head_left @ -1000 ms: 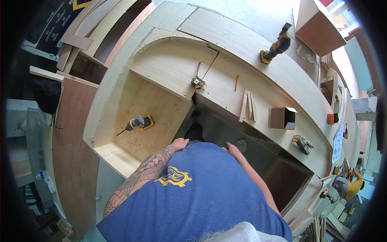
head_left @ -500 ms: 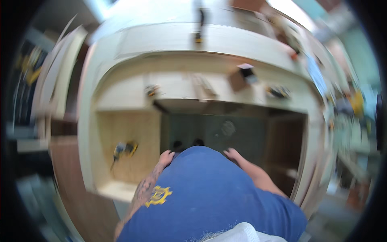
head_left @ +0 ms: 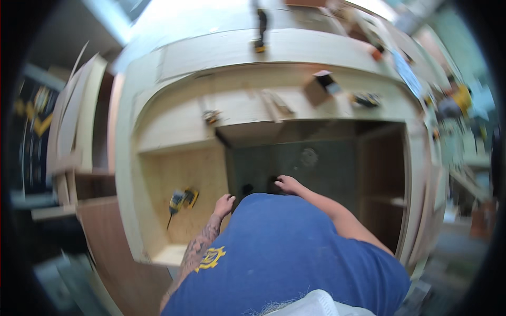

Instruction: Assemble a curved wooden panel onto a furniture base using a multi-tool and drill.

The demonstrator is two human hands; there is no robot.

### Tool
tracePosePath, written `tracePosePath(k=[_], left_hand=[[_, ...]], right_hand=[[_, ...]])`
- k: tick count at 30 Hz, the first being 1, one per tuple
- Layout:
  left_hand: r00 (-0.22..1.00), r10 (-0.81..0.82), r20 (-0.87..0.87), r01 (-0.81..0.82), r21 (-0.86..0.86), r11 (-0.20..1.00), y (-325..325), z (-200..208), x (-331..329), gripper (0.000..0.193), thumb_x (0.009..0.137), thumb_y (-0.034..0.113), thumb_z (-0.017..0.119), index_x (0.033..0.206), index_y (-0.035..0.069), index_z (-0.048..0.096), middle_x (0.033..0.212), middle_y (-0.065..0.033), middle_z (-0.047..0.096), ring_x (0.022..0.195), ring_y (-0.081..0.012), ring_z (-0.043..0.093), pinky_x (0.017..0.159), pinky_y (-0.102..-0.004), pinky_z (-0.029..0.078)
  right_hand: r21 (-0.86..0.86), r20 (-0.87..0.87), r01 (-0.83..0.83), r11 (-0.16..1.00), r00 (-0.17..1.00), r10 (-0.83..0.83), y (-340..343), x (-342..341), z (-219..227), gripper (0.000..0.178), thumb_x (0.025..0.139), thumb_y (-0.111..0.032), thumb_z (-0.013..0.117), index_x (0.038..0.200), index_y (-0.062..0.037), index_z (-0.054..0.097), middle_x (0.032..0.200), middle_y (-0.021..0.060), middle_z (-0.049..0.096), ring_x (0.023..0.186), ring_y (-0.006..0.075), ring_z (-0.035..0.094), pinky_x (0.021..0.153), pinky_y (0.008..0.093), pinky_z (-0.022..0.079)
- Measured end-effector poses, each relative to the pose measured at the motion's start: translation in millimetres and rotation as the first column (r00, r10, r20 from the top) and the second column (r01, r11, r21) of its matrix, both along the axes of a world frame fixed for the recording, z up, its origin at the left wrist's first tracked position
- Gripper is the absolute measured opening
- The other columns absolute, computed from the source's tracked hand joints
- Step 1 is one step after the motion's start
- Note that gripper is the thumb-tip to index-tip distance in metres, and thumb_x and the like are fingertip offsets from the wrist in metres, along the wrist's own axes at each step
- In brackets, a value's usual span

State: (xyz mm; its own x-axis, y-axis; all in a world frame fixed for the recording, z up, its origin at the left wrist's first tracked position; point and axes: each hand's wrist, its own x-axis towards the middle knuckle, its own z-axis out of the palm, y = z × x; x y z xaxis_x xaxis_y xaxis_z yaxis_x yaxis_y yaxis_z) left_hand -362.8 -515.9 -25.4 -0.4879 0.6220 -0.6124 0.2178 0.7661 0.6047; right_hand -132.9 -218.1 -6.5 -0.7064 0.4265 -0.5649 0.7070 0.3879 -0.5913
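Observation:
My left hand (head_left: 224,204) hangs beside a pale wooden compartment, its fingers curled in and nothing visible in them. A yellow and black cordless drill (head_left: 182,203) with a long thin bit lies in that compartment, left of the hand and apart from it. Out in front of my body is my right hand (head_left: 289,184), over the dark floor opening. Its fingers look bent closed, and I make out no object in them. Around both hands curves a large pale wood counter frame (head_left: 184,124).
On the frame's ledge lie a small yellow-black tool (head_left: 212,116), wooden strips (head_left: 278,101), a brown box (head_left: 319,88) and another power tool (head_left: 365,99). A further tool (head_left: 260,45) stands on the far top. Wooden panels (head_left: 87,113) lean at left. A person in yellow (head_left: 457,101) is far right.
My right hand has moved left and slightly forward, inward across my front. The left hand has shifted a little right in the picture as the whole view swung. The drill lies still.

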Motion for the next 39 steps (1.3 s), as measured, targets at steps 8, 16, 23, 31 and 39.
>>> tracePosePath(k=[8,16,23,31,39], left_hand=[[0.99,0.133,-0.048,-0.135,-0.033,0.99,-35.8,20.9,-5.7,0.057,0.1,0.043,0.058,0.136,-0.001,0.063,0.13,-0.0278,0.068,0.123,-0.0426,0.065,0.107,-0.0479,0.051],[0.988,0.156,0.017,-0.155,-0.065,0.986,-41.6,9.7,-6.0,0.056,0.1,0.043,0.059,0.135,-0.001,0.064,0.13,-0.0274,0.068,0.123,-0.0421,0.065,0.107,-0.0479,0.051],[0.973,0.228,0.027,-0.219,-0.19,0.957,-49.4,-12.6,-17.4,0.057,0.098,0.045,0.06,0.129,-0.002,0.068,0.13,-0.0281,0.068,0.125,-0.0423,0.064,0.107,-0.0471,0.05],[0.882,0.468,-0.053,-0.468,-0.208,0.859,-13.8,-19.1,-49.8,0.054,0.095,0.043,0.059,0.118,-0.005,0.071,0.123,-0.0295,0.07,0.117,-0.0421,0.067,0.102,-0.0473,0.052],[-0.123,0.971,0.205,-0.98,-0.181,-0.086,-18.3,-16.5,-72.6,0.071,0.092,0.032,0.077,0.145,-0.003,0.045,0.128,-0.0177,0.069,0.099,-0.0266,0.072,0.084,-0.0414,0.057]], right_hand=[[-0.085,0.28,-0.107,0.991,0.952,0.127,-10.9,23.4,-22.4,0.054,0.097,-0.043,0.066,0.13,0.0008,0.068,0.128,0.0262,0.07,0.124,0.0398,0.066,0.105,0.0466,0.052],[0.001,0.117,0.038,0.999,0.992,-0.038,18.7,-22.2,8.1,0.047,0.102,-0.035,0.065,0.13,0.0033,0.067,0.126,0.0237,0.072,0.12,0.036,0.069,0.102,0.0431,0.053],[-0.091,0.067,0.054,0.994,0.997,-0.048,50.7,-46.3,21.9,0.051,0.102,-0.036,0.065,0.137,0.0016,0.062,0.125,0.0235,0.073,0.118,0.0316,0.07,0.101,0.0413,0.054],[-0.246,-0.202,-0.163,0.955,0.973,0.114,102.3,-121.7,77.3,0.044,0.102,-0.025,0.069,0.139,-0.002,0.062,0.116,0.0217,0.075,0.11,0.0275,0.073,0.095,0.0384,0.057],[-0.042,-0.398,-0.283,0.958,0.884,0.244,183.6,-242.0,156.3,0.037,0.103,-0.018,0.065,0.136,-0.0005,0.064,0.116,0.0217,0.074,0.108,0.0304,0.074,0.094,0.0392,0.056]])
